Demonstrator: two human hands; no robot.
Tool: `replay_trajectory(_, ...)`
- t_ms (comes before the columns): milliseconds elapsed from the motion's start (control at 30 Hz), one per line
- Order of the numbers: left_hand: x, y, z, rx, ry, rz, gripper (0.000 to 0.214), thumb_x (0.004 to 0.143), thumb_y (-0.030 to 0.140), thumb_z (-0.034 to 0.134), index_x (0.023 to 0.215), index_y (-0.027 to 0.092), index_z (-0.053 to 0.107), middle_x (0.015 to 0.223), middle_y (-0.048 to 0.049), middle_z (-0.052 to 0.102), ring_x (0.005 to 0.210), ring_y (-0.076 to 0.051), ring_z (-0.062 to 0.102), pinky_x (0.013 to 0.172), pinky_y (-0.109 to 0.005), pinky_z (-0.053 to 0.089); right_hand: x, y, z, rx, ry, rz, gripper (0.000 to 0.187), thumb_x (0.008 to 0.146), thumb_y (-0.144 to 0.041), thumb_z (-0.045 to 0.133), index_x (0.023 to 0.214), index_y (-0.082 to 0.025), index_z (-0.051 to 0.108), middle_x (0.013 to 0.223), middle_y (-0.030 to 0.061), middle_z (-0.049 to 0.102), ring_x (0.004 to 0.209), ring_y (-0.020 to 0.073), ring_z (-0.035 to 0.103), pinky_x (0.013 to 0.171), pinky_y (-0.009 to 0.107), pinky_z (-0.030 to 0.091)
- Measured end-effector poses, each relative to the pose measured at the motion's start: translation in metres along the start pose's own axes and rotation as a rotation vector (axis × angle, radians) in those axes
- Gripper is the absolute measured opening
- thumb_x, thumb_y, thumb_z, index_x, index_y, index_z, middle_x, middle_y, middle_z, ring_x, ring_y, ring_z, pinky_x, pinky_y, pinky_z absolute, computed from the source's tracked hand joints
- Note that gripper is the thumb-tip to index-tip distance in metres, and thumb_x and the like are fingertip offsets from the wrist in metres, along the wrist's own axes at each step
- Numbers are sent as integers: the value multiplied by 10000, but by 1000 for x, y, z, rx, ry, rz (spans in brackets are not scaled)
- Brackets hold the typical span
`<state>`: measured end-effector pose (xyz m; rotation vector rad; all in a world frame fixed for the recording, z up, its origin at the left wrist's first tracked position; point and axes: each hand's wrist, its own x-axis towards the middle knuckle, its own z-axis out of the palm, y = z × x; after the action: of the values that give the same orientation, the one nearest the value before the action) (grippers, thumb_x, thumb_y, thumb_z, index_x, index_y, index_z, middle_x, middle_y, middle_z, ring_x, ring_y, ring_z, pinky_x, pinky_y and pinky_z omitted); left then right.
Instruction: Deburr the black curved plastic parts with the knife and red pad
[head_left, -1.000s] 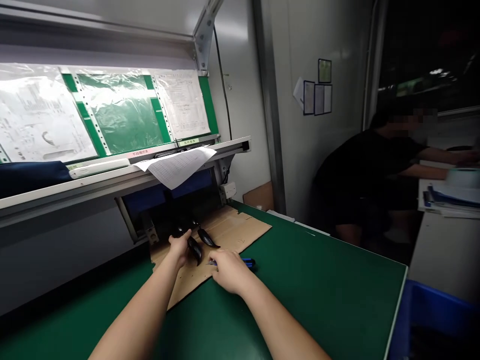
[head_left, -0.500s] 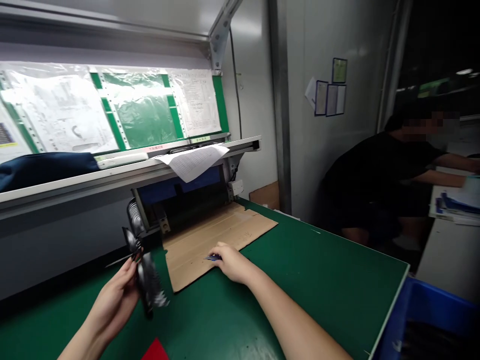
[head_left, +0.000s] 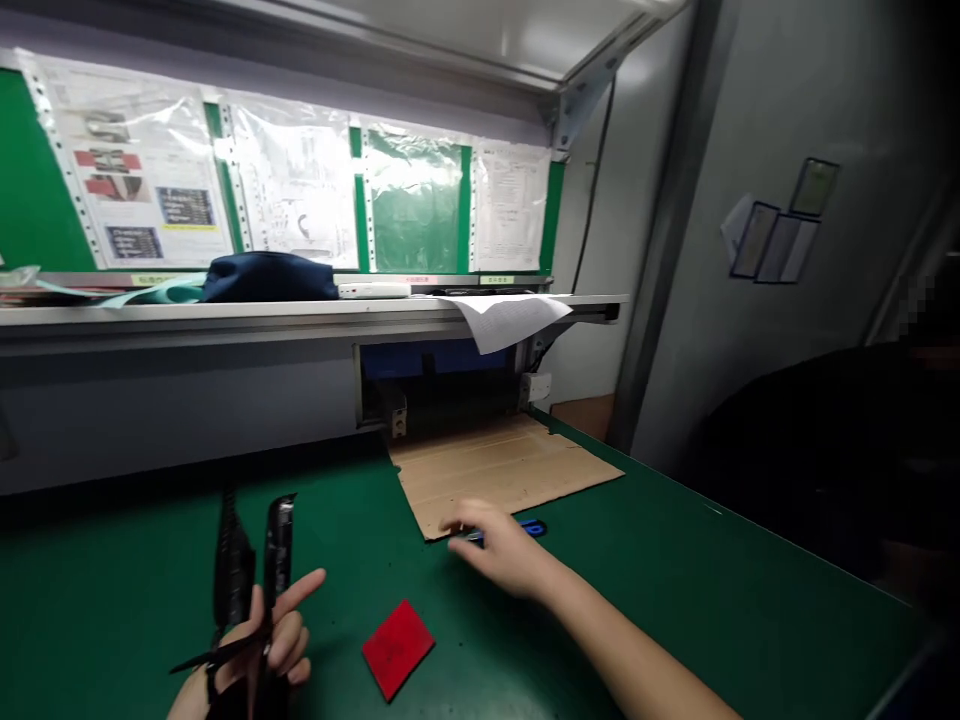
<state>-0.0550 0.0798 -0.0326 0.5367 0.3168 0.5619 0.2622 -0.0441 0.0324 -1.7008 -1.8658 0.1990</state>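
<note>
Low on the left, my left hand [head_left: 281, 640] is closed around several long, narrow black plastic pieces [head_left: 279, 545] with ridged edges; its index finger sticks out to the right. A thin, dark, pointed part crosses that hand. By the front edge of the cardboard sheet [head_left: 495, 470], my right hand [head_left: 502, 550] curls over a small tool, partly visible between thumb and fingers. Behind the hand shows a blue-and-black handle [head_left: 534, 527]; I cannot tell whether it belongs to the same tool. Between my hands a red square pad [head_left: 399, 648] lies on the green tabletop [head_left: 337, 500].
Over the table runs a shelf [head_left: 300, 318] with a dark blue pouch [head_left: 270, 277] and a drooping paper sheet [head_left: 514, 318]. Plastic-sleeved papers hang behind it. Under the shelf, a dark recess [head_left: 450, 400] stands behind the cardboard. A person in dark clothing [head_left: 817, 420] is at the right.
The view has swung left, bringing the whole red pad into sight. My left hand has lowered and turned with the black pieces. My right hand has drawn back to the cardboard's front edge.
</note>
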Motion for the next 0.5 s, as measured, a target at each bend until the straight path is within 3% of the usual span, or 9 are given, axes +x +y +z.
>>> replay_trajectory(100, -9, -10, 13, -15, -78, 29, 531, 820, 450, 665, 1256, 167, 552, 538, 38, 443, 498, -93, 372, 529, -245, 343, 10, -44, 28, 7, -252, -151, 440, 718, -168, 855, 1081, -318, 658, 1003, -31, 577, 965, 188, 531, 843, 245, 424)
replay_trajectory(167, -13, -13, 18, -25, -100, 49, 396, 908, 409, 548, 1260, 227, 551, 593, 26, 477, 495, -86, 397, 534, -247, 340, 16, -60, 43, -45, -392, -210, 612, 605, -160, 917, 1127, -325, 643, 1006, -24, 567, 952, 207, 526, 821, 260, 423)
replay_trajectory(267, -14, -12, 20, -47, -154, 13, 326, 930, 403, 503, 1189, 235, 607, 602, 25, 504, 403, -54, 359, 468, -235, 293, 23, -67, 54, -125, -472, -188, 604, 562, -136, 917, 1086, -293, 660, 946, -13, 548, 895, 210, 527, 734, 247, 426)
replay_trajectory(367, -12, -11, 20, -78, -167, -12, 319, 916, 394, 532, 1156, 207, 626, 582, 31, 504, 364, -39, 333, 430, -220, 261, 26, -70, 58, -47, -418, -89, 466, 608, -154, 886, 1006, -255, 666, 914, -7, 524, 820, 187, 532, 648, 223, 422)
replay_trajectory(433, -11, -14, 21, -104, -168, -26, 308, 881, 391, 589, 1109, 191, 641, 555, 42, 487, 350, -33, 310, 410, -207, 242, 25, -76, 61, 139, -271, -55, 394, 714, -166, 806, 1054, -244, 624, 963, -1, 521, 838, 175, 535, 709, 230, 447)
replay_trajectory(500, -10, -19, 24, -108, -128, -57, 249, 843, 387, 638, 934, 158, 674, 517, 54, 454, 340, -27, 276, 406, -198, 243, 22, -82, 67, 339, -53, -79, 326, 832, -179, 674, 1132, -238, 560, 1032, 16, 515, 912, 177, 528, 823, 259, 449)
